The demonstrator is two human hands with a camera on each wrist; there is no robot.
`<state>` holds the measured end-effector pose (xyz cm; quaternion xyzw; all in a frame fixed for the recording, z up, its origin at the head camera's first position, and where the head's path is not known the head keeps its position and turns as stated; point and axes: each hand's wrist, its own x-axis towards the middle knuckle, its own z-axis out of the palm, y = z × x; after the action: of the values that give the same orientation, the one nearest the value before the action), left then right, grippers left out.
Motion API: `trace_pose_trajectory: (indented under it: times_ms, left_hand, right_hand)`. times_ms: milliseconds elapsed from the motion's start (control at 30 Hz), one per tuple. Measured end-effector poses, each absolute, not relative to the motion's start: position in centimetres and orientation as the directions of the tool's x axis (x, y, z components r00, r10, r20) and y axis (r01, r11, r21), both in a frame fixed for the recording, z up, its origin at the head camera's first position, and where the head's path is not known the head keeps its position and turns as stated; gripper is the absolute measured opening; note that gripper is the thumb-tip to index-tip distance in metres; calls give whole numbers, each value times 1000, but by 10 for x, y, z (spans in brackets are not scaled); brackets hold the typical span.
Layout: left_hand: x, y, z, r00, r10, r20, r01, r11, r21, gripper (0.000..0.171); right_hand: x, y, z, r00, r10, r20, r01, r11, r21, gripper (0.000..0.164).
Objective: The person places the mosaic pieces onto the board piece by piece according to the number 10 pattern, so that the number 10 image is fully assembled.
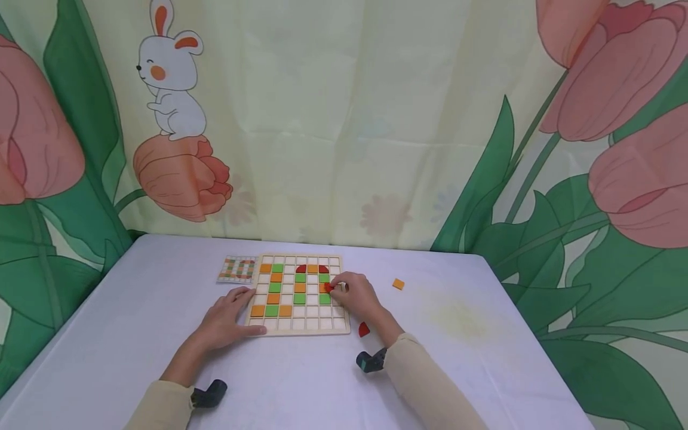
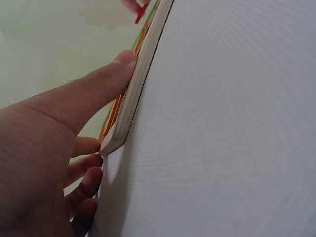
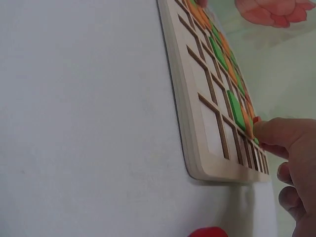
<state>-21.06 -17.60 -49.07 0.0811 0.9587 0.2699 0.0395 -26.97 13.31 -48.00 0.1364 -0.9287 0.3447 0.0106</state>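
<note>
A wooden grid board (image 1: 301,329) lies on the table, with orange and green square tiles and two red curved tiles in its cells. My left hand (image 1: 224,319) rests at its front left corner, the thumb on the front edge and the fingers along the left side. Over the right part of the board, my right hand (image 1: 359,295) pinches a small red tile (image 1: 328,288) between thumb and forefinger. The fingers partly cover it, so its full shape is hidden. In the right wrist view, a green tile (image 3: 236,109) lies near the pinching fingers.
A printed pattern card (image 1: 236,269) lies by the board's far left corner. A loose red quarter-round tile (image 1: 364,329) lies off the board's front right corner, and a loose orange tile (image 1: 398,284) farther right. White cloth covers the table (image 1: 301,382); a printed curtain (image 1: 355,119) hangs behind.
</note>
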Motion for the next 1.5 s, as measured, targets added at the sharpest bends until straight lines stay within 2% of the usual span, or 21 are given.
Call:
trace_pose_trajectory:
  times_ms: [233,867,1500]
  left_hand:
    - [-209,-175,-489,-984,174,-44,125,841,527,103]
    - [-213,-177,-493,-983,181,-33,138,844,518,104]
    - [-212,-177,-493,-984,174,-37,129,841,525,105]
  right_hand:
    - [-260,119,-481,-924,-340,175,-373,704,-604,14]
    - [-240,93,-490,-856,-476,200,-497,656,-568,13]
    - [-242,87,-492,-878,-448,168,-450,651,-612,7]
